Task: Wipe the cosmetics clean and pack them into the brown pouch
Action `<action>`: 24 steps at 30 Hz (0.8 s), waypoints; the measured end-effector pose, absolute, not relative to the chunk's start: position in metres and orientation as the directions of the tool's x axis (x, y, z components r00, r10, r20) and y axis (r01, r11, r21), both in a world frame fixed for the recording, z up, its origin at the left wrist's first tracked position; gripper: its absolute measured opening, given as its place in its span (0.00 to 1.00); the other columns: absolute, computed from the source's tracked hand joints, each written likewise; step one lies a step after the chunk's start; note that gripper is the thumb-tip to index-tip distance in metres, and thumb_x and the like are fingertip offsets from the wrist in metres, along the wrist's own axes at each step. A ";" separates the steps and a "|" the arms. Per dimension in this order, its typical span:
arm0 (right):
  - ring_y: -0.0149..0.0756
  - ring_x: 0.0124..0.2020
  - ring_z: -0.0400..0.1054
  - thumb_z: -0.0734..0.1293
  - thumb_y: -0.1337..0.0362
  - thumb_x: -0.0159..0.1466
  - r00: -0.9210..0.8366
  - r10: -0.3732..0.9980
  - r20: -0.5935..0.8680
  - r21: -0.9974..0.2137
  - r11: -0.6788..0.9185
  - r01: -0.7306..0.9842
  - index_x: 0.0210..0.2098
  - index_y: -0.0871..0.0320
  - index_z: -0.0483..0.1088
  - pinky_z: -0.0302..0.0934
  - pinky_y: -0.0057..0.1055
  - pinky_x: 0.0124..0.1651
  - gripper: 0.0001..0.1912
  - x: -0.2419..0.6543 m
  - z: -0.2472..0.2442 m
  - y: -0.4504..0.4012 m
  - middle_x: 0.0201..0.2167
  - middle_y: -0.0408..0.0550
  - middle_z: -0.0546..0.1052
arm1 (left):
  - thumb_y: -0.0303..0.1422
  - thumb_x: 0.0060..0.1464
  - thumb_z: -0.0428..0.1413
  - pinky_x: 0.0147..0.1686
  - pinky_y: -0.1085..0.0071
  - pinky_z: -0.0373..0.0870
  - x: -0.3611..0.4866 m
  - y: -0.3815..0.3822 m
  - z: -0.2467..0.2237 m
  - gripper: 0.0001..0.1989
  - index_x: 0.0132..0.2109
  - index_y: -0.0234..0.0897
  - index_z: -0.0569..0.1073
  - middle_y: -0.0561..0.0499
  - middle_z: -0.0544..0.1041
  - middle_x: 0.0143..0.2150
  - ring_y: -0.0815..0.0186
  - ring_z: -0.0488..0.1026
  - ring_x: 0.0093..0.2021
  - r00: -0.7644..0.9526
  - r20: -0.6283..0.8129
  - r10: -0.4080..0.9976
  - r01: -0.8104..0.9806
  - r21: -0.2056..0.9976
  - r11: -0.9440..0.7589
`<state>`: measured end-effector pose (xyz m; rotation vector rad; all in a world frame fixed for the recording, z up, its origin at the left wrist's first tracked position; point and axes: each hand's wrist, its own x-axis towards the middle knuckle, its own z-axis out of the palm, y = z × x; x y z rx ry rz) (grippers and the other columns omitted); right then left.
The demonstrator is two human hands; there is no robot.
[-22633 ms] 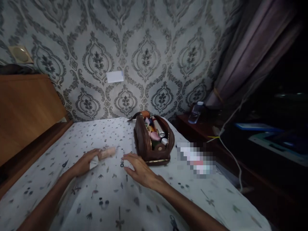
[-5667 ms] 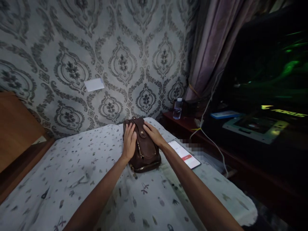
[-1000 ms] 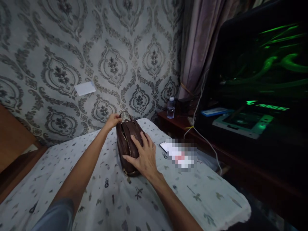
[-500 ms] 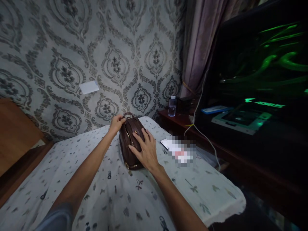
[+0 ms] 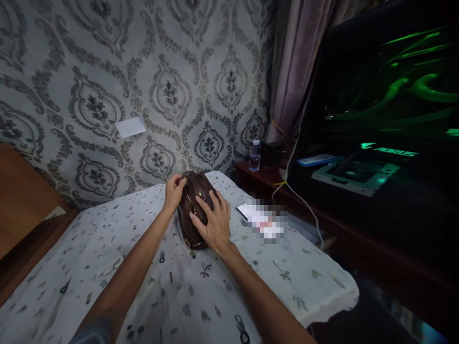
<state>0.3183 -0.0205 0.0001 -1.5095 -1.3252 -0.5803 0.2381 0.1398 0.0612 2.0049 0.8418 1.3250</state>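
Observation:
A dark brown leather bag (image 5: 195,233) with gold zippers lies on the patterned white sheet. At its far left edge, the fingers of my left hand (image 5: 174,193) are pinched together at the end of a gold zipper (image 5: 190,200). The zipper pull itself is hidden behind those fingers. My right hand (image 5: 217,224) rests on the bag's upper right side, its fingers spread and pressing on the leather near a small gold fitting (image 5: 200,194).
Right of the bag lies a phone (image 5: 244,208), partly blurred out. A clear bottle (image 5: 255,156) stands on the dark red desk (image 5: 260,173). Beyond a white cable (image 5: 311,210) sits a dark computer case (image 5: 358,119) with green light. White paper (image 5: 130,127) is on the wallpaper.
My left hand has shifted slightly nearer along the bag's left edge, and the handle at the far end no longer stands up in view. My right hand stays spread on the bag.

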 end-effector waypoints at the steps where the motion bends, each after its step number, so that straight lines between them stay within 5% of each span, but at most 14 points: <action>1: 0.54 0.66 0.52 0.65 0.55 0.66 0.291 0.436 0.852 -0.372 0.112 0.922 0.56 0.50 0.71 0.53 0.55 0.63 0.20 0.318 0.000 -0.021 0.62 0.54 0.66 | 0.35 0.54 0.52 0.30 0.74 0.62 0.238 0.142 0.062 0.07 0.31 0.38 0.68 0.56 0.66 0.25 0.68 0.65 0.28 0.317 0.556 0.768 0.202 0.752 -0.627; 7: 0.51 0.66 0.54 0.63 0.58 0.67 0.354 0.393 0.849 -0.443 0.165 0.881 0.58 0.57 0.67 0.54 0.54 0.64 0.21 0.317 -0.002 -0.019 0.59 0.55 0.71 | 0.35 0.48 0.59 0.29 0.72 0.61 0.253 0.161 0.082 0.11 0.40 0.38 0.77 0.56 0.69 0.23 0.66 0.66 0.26 0.423 0.499 0.757 0.377 0.663 -0.647; 14: 0.53 0.65 0.56 0.66 0.58 0.65 0.377 0.380 0.844 -0.471 0.192 0.861 0.53 0.59 0.70 0.56 0.56 0.63 0.19 0.315 -0.001 -0.022 0.54 0.56 0.75 | 0.36 0.48 0.62 0.36 0.69 0.62 0.282 0.158 0.097 0.07 0.35 0.39 0.79 0.51 0.78 0.31 0.60 0.71 0.36 0.534 0.461 0.709 0.485 0.519 -0.704; 21: 0.50 0.68 0.52 0.65 0.58 0.66 0.407 0.356 0.841 -0.501 0.233 0.833 0.58 0.56 0.67 0.55 0.55 0.66 0.22 0.315 -0.018 -0.024 0.67 0.58 0.56 | 0.32 0.53 0.57 0.35 0.69 0.61 0.283 0.159 0.092 0.06 0.33 0.37 0.77 0.50 0.76 0.30 0.61 0.70 0.35 0.501 0.475 0.723 0.519 0.503 -0.691; 24: 0.49 0.69 0.52 0.65 0.58 0.66 0.407 0.343 0.847 -0.498 0.244 0.832 0.58 0.54 0.67 0.55 0.54 0.67 0.22 0.316 -0.022 -0.023 0.67 0.57 0.57 | 0.32 0.52 0.57 0.36 0.69 0.61 0.282 0.160 0.091 0.05 0.31 0.37 0.76 0.50 0.76 0.29 0.62 0.70 0.34 0.493 0.496 0.715 0.495 0.515 -0.699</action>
